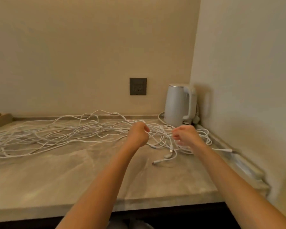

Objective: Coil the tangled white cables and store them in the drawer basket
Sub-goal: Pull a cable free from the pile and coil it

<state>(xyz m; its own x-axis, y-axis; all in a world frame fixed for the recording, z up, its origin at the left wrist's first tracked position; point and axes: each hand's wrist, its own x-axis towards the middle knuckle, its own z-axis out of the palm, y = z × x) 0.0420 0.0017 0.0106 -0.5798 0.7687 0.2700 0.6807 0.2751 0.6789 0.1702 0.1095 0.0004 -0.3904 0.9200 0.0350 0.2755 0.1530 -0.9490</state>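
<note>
Sprawling toward the back edge of the grey stone countertop (pixel 73 176) lie tangled white cables (pixel 64 133). The left hand (pixel 138 134) pinches one of them; whether the right hand (pixel 186 134) grips anything is unclear.

1. Cables (pixel 73 133): white.
2. Desk (pixel 73 176): mottled grey-beige, stone-like pattern.
3. Kettle (pixel 177 104): white.
4. Socket plate (pixel 138 86): dark grey.
5. Wall (pixel 89 47): plain beige.

The cables (pixel 64 134) lie spread over the countertop (pixel 73 179), from its left side to the kettle (pixel 178 106) in the back right corner. A socket (pixel 138 86) is on the wall (pixel 73 55) behind.
</note>
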